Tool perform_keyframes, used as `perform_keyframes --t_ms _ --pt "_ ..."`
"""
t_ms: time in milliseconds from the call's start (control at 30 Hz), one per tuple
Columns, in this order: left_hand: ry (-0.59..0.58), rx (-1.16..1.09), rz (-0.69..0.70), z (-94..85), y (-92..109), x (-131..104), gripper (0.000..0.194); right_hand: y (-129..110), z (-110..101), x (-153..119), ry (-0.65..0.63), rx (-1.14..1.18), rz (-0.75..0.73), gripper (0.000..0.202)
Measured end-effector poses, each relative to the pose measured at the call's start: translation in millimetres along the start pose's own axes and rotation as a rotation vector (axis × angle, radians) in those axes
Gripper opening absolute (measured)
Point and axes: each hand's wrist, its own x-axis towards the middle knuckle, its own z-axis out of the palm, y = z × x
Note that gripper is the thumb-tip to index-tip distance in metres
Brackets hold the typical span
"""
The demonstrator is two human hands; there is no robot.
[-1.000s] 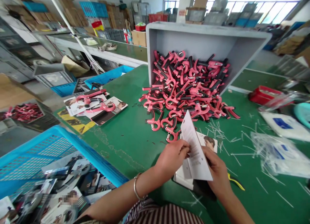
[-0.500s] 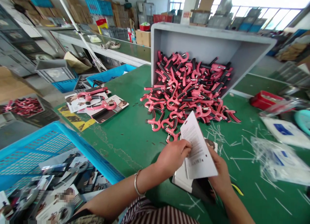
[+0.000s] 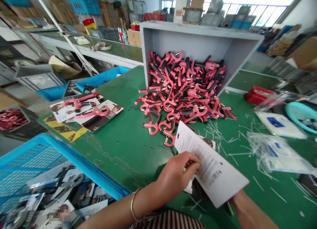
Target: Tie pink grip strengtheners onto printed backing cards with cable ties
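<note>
A white printed card with a barcode and small holes is tilted in front of me. My right hand holds it from behind at the lower right edge, its fingers mostly hidden by the card. My left hand is at the card's left side, fingers curled and pinched together against its face; whatever may be between them is too small to make out. Under the card, partly covered, lie more dark-and-white cards. Just beyond are pink-and-black clipper-like hand tools, heaped out of a tipped grey bin.
On the green table, carded pink tools lie at left. A blue basket of packaged tools stands at near left. Thin white ties, plastic bags, a red box and a teal bowl lie at right.
The card has swung, its lower end now reaching farther right and covering most of my right hand. My left hand has dropped slightly, still curled at the card. The view has shifted right.
</note>
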Motion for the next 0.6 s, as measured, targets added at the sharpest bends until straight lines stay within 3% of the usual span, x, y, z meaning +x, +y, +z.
perform_keyframes --t_ms 67,167,233,400,467,600 --pt "-0.011 0.014 0.032 4.3 0 -6 0.009 -1 8 -16 -0.007 -0.017 0.040 0.077" --pt "-0.031 0.069 0.082 4.9 -5 -9 0.011 1 28 -18 0.136 -0.007 0.126 0.047" --pt "0.000 0.123 0.115 1.8 -8 -9 0.012 3 40 -13 0.199 0.019 0.115 0.042" --pt "0.150 0.245 0.173 -11.2 -4 -6 0.014 5 51 -6 0.207 0.040 0.031 0.043" --pt "0.079 0.195 0.146 -16.6 3 -6 0.017 6 50 -6 0.210 0.041 0.022 0.045" --pt "-0.216 -0.043 0.079 -31.1 20 -8 0.030 8 48 -6 0.224 0.039 0.012 0.048"
